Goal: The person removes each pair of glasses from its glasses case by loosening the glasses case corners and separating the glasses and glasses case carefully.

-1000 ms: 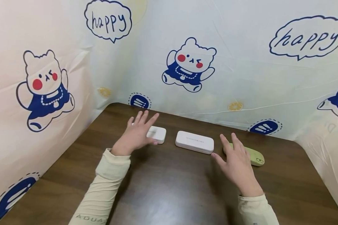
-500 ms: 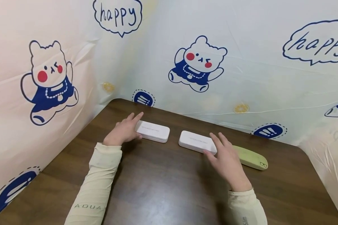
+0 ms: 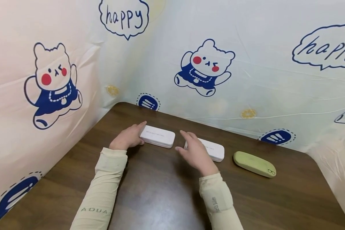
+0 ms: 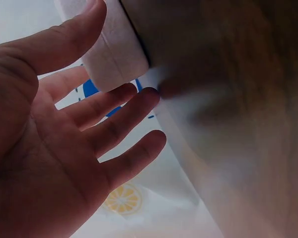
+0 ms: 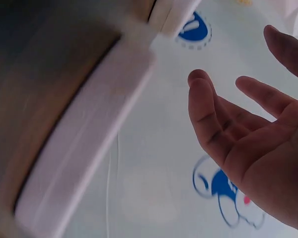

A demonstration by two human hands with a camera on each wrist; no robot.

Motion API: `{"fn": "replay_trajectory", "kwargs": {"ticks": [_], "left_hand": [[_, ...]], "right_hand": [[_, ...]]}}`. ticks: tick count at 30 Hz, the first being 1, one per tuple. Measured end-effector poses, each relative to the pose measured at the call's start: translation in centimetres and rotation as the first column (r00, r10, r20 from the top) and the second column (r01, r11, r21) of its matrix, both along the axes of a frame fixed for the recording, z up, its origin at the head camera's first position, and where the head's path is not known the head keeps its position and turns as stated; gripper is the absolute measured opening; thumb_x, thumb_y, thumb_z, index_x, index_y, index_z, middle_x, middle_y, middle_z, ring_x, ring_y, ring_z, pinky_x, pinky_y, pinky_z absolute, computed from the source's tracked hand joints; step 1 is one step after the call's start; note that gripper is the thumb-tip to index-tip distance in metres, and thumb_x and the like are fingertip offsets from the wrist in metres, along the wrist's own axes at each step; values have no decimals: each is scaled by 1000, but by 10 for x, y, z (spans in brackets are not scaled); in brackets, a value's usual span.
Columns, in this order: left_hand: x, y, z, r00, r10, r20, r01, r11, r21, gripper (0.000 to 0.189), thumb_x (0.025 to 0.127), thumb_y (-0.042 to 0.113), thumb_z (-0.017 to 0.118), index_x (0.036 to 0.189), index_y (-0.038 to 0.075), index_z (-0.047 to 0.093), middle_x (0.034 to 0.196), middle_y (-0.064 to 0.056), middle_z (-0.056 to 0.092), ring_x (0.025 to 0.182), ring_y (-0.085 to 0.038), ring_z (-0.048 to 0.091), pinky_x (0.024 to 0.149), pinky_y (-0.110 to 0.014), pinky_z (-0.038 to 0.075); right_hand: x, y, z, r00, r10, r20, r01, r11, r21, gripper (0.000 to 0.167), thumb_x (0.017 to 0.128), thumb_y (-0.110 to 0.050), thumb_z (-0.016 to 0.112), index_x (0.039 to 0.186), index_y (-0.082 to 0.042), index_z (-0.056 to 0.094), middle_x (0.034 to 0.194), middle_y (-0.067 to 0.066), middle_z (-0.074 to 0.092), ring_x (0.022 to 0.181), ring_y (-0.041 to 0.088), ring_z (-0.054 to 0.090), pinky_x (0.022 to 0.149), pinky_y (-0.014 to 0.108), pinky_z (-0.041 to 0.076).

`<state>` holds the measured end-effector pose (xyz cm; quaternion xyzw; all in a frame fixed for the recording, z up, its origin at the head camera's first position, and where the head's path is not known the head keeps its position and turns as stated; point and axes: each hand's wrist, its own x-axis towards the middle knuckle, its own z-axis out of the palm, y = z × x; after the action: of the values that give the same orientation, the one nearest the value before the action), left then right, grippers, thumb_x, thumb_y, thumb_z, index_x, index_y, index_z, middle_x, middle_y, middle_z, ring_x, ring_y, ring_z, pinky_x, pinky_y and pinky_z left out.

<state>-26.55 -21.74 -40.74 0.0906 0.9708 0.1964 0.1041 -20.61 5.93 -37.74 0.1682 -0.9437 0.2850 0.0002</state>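
Note:
A white glasses case [image 3: 159, 135] with faint lettering lies on the left part of the table. My left hand [image 3: 127, 138] is around its left end, thumb at the front edge and index finger at the back corner. From the left wrist, the thumb overlaps the case [image 4: 116, 62] while the other fingers extend behind and past its end. My right hand [image 3: 196, 153] hovers over the left part of a second white glasses case [image 3: 215, 152], partly hiding it. The right wrist view shows that case [image 5: 84, 144] apart from the hand's spread, slightly bent fingers [image 5: 203, 114].
A green glasses case [image 3: 254, 164] with a small spectacles drawing lies to the right of both white ones. All three rest on a dark wooden table [image 3: 161, 195]. A printed cloth [image 3: 155, 64] with cartoon bears hangs behind it and at both sides.
My left hand has come down from above the left white case to its left end. The right hand has moved left, from beside the green case to over the middle white one.

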Motion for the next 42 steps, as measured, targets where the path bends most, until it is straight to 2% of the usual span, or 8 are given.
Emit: {"fn": "replay_trajectory", "kwargs": {"ticks": [7, 12, 19, 25, 29, 32, 37, 42], "left_hand": [[1, 0, -4, 999, -13, -38, 13, 1000, -2, 77, 92, 8, 73, 156, -2, 30, 149, -30, 42, 133, -42, 45, 109, -56, 35], [1, 1, -2, 999, 1, -44, -2, 1000, -4, 78, 92, 9, 73, 156, -1, 30, 147, -30, 44, 129, -42, 48, 107, -56, 37], [2, 5, -1, 998, 12, -58, -14, 1000, -23, 78, 91, 11, 74, 156, 1, 32, 146, -30, 45, 126, -45, 50, 105, -58, 38], [3, 8, -1, 998, 11, -54, -12, 1000, -23, 76, 89, 11, 77, 153, 2, 37, 141, -28, 50, 119, -41, 53, 102, -57, 41], [5, 9, 3, 1000, 14, -27, -14, 1000, -15, 76, 87, 11, 79, 151, 4, 40, 138, -26, 52, 113, -38, 54, 101, -56, 42], [7, 9, 7, 1000, 24, 20, -24, 1000, 0, 76, 85, 11, 80, 149, 8, 41, 135, -25, 53, 109, -36, 54, 98, -55, 44], [11, 10, 15, 993, 40, 110, -42, 999, 14, 76, 81, 10, 83, 144, 9, 41, 124, -23, 53, 102, -34, 54, 91, -52, 45], [15, 14, 17, 984, 54, 170, -55, 999, -2, 81, 80, 12, 84, 147, 12, 40, 129, -25, 50, 108, -35, 52, 91, -53, 45]], "right_hand": [[-23, -32, -17, 991, 34, 127, -33, 999, -7, 80, 94, -29, 73, 159, -9, 31, 159, 23, 29, 144, 39, 33, 113, 53, 29], [-33, -44, -28, 987, 42, 152, -46, 999, 27, 84, 93, -27, 74, 159, -4, 26, 160, 27, 25, 144, 41, 32, 113, 54, 28], [-39, -45, -30, 984, 70, 164, -74, 997, 24, 84, 93, -22, 74, 158, -2, 26, 157, 29, 30, 140, 40, 38, 113, 49, 31], [-41, -42, -31, 985, 83, 150, -85, 996, 10, 84, 89, -15, 78, 157, -1, 29, 145, 29, 39, 125, 36, 51, 105, 44, 40], [-40, -42, -32, 981, 60, 186, -70, 996, 49, 92, 86, -17, 81, 159, -3, 26, 145, 27, 37, 121, 35, 54, 102, 44, 43], [-38, -41, -32, 976, 59, 212, -82, 991, 101, 94, 85, -20, 83, 159, -3, 26, 145, 27, 35, 118, 33, 54, 100, 42, 45], [-33, -43, -30, 977, 74, 200, -106, 982, 154, 75, 82, -23, 86, 143, -3, 47, 128, 22, 44, 96, 29, 59, 88, 41, 49], [-30, -47, -34, 982, 79, 172, -111, 976, 187, 69, 78, -23, 89, 130, -3, 49, 115, 16, 51, 93, 27, 58, 87, 41, 49]]}}
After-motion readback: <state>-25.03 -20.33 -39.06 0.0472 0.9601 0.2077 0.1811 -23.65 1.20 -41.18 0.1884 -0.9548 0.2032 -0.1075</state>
